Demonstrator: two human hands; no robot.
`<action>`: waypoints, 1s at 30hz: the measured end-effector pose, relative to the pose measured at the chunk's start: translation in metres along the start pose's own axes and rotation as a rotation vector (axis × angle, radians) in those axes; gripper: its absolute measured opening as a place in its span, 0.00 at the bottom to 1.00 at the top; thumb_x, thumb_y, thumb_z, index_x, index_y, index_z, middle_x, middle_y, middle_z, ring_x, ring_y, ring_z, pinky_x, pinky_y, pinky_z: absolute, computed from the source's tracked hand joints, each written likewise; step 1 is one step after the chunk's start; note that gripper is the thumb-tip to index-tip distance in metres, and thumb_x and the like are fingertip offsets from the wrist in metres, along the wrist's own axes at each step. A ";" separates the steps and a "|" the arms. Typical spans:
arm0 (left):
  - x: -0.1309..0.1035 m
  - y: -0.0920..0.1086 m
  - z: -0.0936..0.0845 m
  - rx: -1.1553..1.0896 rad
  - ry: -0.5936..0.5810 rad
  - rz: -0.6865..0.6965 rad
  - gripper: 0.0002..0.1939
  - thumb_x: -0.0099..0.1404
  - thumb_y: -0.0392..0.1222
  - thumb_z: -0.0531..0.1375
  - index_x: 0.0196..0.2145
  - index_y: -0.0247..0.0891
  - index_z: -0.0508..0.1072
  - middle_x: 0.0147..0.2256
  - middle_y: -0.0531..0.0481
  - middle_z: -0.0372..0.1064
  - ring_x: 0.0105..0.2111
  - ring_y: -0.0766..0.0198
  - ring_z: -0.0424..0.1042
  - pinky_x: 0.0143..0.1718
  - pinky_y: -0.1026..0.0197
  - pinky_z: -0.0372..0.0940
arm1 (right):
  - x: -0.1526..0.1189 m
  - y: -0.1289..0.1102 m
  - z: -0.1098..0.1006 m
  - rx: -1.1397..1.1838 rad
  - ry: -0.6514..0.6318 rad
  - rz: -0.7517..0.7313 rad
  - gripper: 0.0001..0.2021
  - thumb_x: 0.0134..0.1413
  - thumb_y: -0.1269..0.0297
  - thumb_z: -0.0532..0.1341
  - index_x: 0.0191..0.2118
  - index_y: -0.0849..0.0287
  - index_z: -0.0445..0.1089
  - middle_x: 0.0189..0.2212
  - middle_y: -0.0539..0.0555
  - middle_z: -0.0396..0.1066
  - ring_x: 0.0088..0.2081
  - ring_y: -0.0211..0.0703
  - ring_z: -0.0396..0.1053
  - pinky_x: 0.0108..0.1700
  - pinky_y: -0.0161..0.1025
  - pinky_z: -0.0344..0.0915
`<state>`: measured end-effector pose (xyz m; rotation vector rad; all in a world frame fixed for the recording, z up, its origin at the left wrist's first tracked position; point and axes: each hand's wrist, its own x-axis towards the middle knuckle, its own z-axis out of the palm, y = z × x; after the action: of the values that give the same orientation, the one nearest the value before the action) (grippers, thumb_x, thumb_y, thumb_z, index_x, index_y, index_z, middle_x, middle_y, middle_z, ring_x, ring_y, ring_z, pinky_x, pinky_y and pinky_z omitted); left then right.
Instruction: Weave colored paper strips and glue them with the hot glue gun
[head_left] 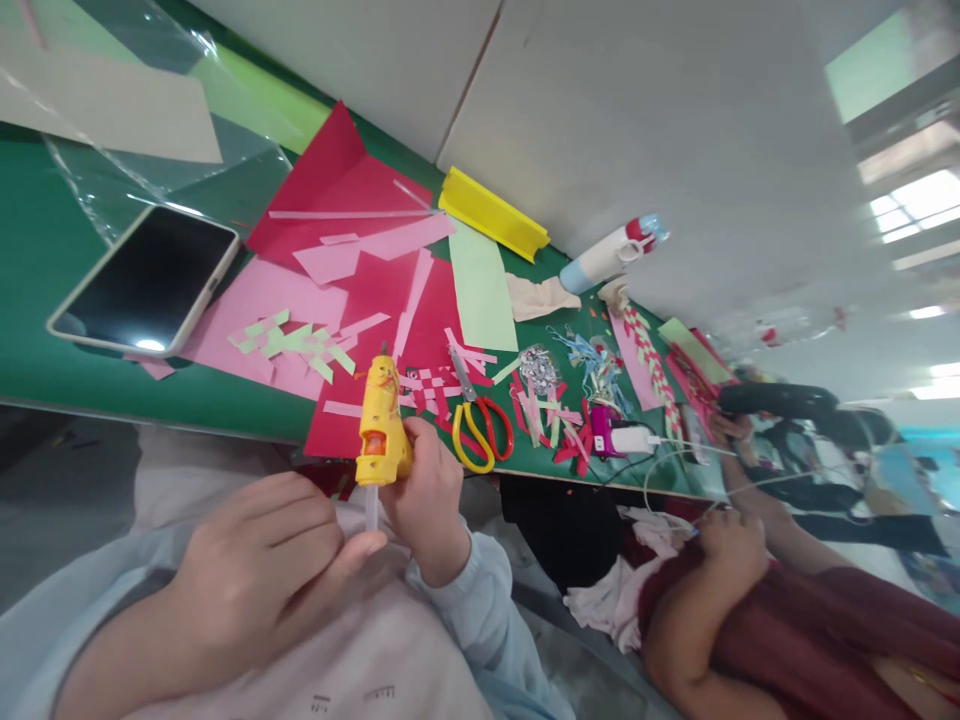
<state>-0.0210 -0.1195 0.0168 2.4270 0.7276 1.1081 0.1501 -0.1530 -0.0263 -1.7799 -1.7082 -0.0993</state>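
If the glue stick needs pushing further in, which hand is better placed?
Probably the left hand: it is right at the lower end of the clear glue stick. The right hand is occupied, gripping the yellow glue gun.

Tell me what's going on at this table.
A person's right hand holds a yellow glue gun. The left hand has its thumb by the glue stick poking from the back. Scissors and cut paper lie on the green table. Another person sits alongside.
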 end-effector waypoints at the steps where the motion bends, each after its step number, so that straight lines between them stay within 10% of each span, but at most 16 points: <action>1: 0.001 -0.001 0.000 0.017 -0.002 0.006 0.18 0.70 0.38 0.58 0.21 0.41 0.63 0.18 0.57 0.60 0.21 0.66 0.60 0.25 0.59 0.61 | 0.001 -0.001 0.000 0.000 -0.004 0.012 0.15 0.67 0.55 0.51 0.48 0.60 0.66 0.33 0.56 0.77 0.32 0.46 0.76 0.32 0.38 0.71; 14: 0.003 0.000 -0.007 0.192 0.091 -0.135 0.19 0.74 0.57 0.51 0.49 0.42 0.71 0.26 0.57 0.75 0.21 0.70 0.75 0.19 0.66 0.64 | 0.001 -0.001 -0.006 0.037 0.025 -0.019 0.17 0.66 0.53 0.56 0.52 0.59 0.64 0.33 0.55 0.78 0.32 0.45 0.78 0.32 0.36 0.72; 19: -0.004 -0.002 -0.010 0.228 0.045 -0.101 0.27 0.74 0.56 0.52 0.67 0.49 0.58 0.28 0.59 0.78 0.25 0.68 0.77 0.28 0.65 0.70 | -0.001 0.002 -0.005 -0.058 0.025 -0.129 0.19 0.68 0.54 0.54 0.55 0.63 0.66 0.36 0.58 0.79 0.32 0.44 0.78 0.34 0.37 0.72; 30: -0.002 -0.002 -0.014 0.284 -0.013 -0.094 0.29 0.76 0.53 0.46 0.71 0.52 0.46 0.33 0.55 0.82 0.24 0.61 0.80 0.22 0.63 0.72 | 0.003 0.001 -0.008 -0.056 -0.001 -0.166 0.18 0.69 0.56 0.53 0.54 0.62 0.69 0.33 0.58 0.78 0.31 0.45 0.77 0.34 0.38 0.73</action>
<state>-0.0340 -0.1174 0.0234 2.5955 1.0457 1.0098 0.1547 -0.1543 -0.0192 -1.6753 -1.8679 -0.2200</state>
